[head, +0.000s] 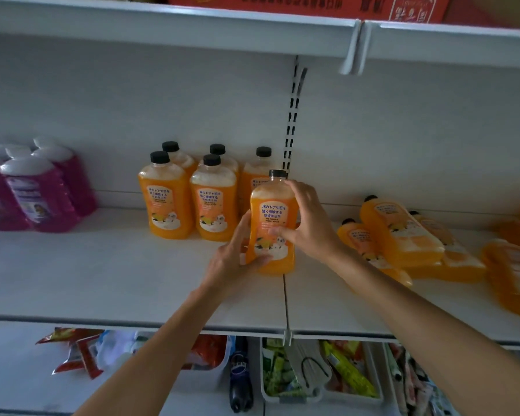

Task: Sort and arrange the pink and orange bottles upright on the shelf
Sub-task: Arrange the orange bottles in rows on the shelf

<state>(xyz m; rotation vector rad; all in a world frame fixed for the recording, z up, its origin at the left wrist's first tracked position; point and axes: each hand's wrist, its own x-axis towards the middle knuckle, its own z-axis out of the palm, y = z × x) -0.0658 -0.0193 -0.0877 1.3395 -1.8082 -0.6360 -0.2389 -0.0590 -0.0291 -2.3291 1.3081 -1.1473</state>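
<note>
both hands [237, 253] gripping upright orange bottle [272, 223]

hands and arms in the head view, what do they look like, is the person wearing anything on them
Two bare hands, the left hand and the right hand, with no gloves, rings, watch or bracelet showing. The left forearm and the right forearm are also uncovered, with no sleeve in view down to the frame's lower edge.

Five orange bottles [213, 205] with black caps stand upright at the far middle of the white shelf [102, 280]. A sixth bottle [272, 217], upright just right of them, is gripped by the left hand [234, 259] and right hand [309, 223]. Other orange ones [400, 232] lie flat at right. Pink bottles [39, 193] with white caps stand far left.
</note>
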